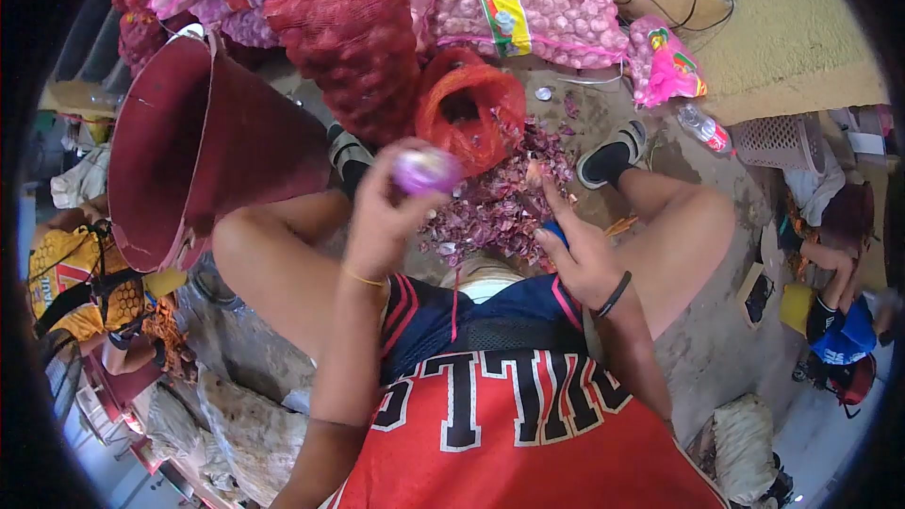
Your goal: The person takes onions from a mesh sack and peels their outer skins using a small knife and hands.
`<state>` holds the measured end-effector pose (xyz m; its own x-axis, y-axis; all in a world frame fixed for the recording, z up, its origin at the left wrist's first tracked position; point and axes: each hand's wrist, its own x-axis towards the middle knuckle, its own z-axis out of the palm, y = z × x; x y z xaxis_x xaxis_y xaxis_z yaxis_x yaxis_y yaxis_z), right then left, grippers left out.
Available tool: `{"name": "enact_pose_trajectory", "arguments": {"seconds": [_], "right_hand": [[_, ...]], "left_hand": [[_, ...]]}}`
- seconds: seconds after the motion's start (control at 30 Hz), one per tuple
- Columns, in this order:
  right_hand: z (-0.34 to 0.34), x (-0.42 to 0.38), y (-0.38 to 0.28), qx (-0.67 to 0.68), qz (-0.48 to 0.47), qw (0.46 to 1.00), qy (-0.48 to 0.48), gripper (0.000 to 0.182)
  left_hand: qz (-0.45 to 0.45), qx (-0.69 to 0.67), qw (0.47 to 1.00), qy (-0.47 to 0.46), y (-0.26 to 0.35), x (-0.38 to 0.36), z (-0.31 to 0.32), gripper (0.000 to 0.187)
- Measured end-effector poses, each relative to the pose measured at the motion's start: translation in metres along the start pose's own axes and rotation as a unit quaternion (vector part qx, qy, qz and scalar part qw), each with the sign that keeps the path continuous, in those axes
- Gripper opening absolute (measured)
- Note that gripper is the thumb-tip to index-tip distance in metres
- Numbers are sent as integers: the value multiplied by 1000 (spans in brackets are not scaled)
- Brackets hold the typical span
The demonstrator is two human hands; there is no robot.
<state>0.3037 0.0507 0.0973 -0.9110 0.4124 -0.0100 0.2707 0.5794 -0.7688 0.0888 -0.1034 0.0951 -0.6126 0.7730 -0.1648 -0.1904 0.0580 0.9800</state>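
My left hand (380, 217) is raised over my left knee, its fingers closed around a purple onion (424, 171) with a pale end showing. To the right, my right hand (589, 264) curls round a small blue object (555, 232), perhaps a handle. Its index finger stretches forward, and I cannot make out a blade. Below both hands, purple-red onion skins (514, 203) lie heaped on the floor between my feet. An orange-red mesh bag (471, 104) stands at the heap's far side with its mouth open.
A large maroon tub (226, 132) leans at my left. Ahead are a full red mesh sack (344, 38) and a pink mesh sack (556, 19). A plastic bottle (702, 127) and a basket (778, 144) sit right. Other people (839, 320) are at both sides.
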Motion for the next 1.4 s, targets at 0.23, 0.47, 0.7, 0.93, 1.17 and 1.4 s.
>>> {"name": "enact_pose_trajectory", "arguments": {"seconds": [0.23,0.47,0.7,0.93,1.17,1.4], "right_hand": [[2,12,13,-44,141,978,-148,65],[16,27,30,-22,164,978,-124,32],[28,22,56,-99,187,970,-119,50],[13,46,68,35,274,953,-124,51],[-2,79,73,136,279,943,-118,49],[5,68,77,143,298,934,-139,49]], "left_hand": [[141,-516,845,7,49,48,-87,46],[-49,280,953,-101,-84,133,8,22],[-74,606,785,-103,-268,260,18,37],[-131,697,693,-129,-309,320,26,37],[-142,706,682,-129,-326,336,33,37],[-135,705,685,-128,-327,337,39,38]]}}
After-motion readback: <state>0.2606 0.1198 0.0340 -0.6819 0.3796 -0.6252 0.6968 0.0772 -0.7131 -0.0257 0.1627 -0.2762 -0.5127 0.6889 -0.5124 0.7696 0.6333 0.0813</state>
